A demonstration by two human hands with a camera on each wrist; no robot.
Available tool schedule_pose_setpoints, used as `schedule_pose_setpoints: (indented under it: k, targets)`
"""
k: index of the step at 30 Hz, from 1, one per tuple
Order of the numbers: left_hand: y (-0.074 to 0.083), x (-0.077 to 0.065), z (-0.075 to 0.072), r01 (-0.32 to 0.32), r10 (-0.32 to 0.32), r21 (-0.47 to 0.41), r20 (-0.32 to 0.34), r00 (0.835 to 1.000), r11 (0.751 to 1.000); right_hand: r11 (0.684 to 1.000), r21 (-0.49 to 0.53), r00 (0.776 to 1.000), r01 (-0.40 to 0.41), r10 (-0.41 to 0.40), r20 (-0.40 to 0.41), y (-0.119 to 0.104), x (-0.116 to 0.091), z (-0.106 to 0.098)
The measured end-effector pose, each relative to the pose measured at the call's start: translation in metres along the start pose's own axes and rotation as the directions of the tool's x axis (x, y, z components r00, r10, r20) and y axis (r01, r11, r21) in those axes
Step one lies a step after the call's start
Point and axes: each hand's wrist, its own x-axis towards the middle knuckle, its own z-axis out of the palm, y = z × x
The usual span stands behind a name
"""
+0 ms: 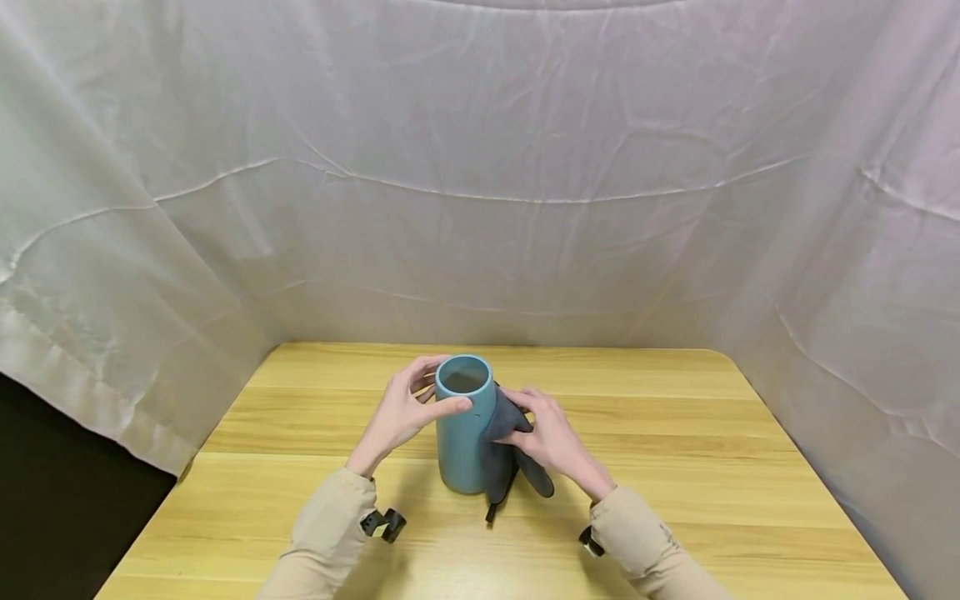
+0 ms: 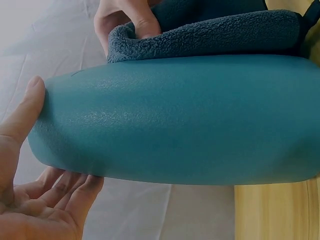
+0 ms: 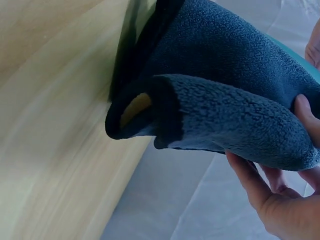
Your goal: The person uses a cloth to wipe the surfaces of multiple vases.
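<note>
A tall blue-green vase [image 1: 459, 450] with a round open mouth stands upright on the wooden table. My left hand [image 1: 401, 410] holds it near the rim, thumb on the front and fingers behind the left side. In the left wrist view, that thumb [image 2: 31, 102] and the fingers touch opposite sides of the vase [image 2: 175, 120]. My right hand [image 1: 547, 433] pinches a dark grey-blue towel [image 1: 498, 467] against the vase's right side. The towel hangs in folds toward the tabletop. Its fuzzy pile and dark edging show in the right wrist view, where the right hand [image 3: 290, 205] grips a fold.
The wood-grain table [image 1: 675, 467] extends around the vase on all sides. Pale fabric curtains [image 1: 510, 250] enclose the back and sides. A small black camera mount [image 1: 384, 524] sits on the left wrist, and another [image 1: 591, 542] on the right.
</note>
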Motion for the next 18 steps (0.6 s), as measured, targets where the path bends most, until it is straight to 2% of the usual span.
schedule_pose_setpoints:
  k: [7, 13, 18]
  targets:
    - [0.0, 0.0, 0.0, 0.005, -0.005, 0.003, 0.001, 1.0, 1.0, 0.981, 0.191, 1.0, -0.016, 0.02, -0.014, 0.003, -0.002, 0.002]
    - [0.0, 0.0, 0.0, -0.011, 0.011, 0.0, 0.004, 1.0, 1.0, 0.976, 0.217, 0.997, -0.015, 0.031, -0.07, 0.0, -0.002, 0.004]
    - [-0.001, 0.0, 0.0, -0.025, 0.025, -0.001, 0.003, 1.0, 1.0, 0.959, 0.282, 0.989, -0.005, 0.046, -0.139, -0.011, 0.001, 0.001]
